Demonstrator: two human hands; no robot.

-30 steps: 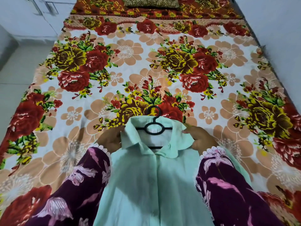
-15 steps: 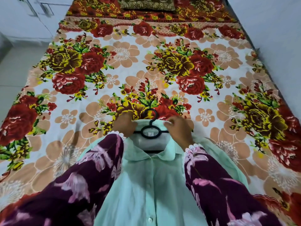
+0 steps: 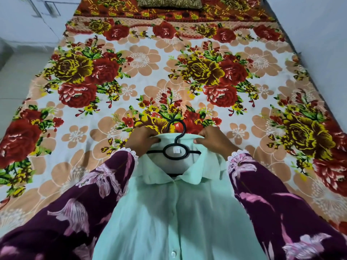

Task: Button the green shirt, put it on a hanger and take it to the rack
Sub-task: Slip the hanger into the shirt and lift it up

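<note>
Shirt: the pale mint-green button-front shirt (image 3: 174, 212) lies face up on the bed, front closed, collar pointing up the bed.
Hanger: the black plastic hanger (image 3: 175, 150) sits inside the neck opening, its hook out past the collar.
Left hand: left hand (image 3: 143, 139) closed on the collar's back edge, left of the hook.
Right hand: right hand (image 3: 212, 138) pinching the same edge on the right.
Change: half a second ago both hands sat closer to the hook; now they are a little wider apart along the collar.
Bed: bedsheet printed with red and yellow flowers (image 3: 131, 76) covers it; a dark patterned pillow (image 3: 170, 1) lies at the far end.
Room: pale wall (image 3: 319, 34) to the right, tiled floor (image 3: 16, 72) to the left.
</note>
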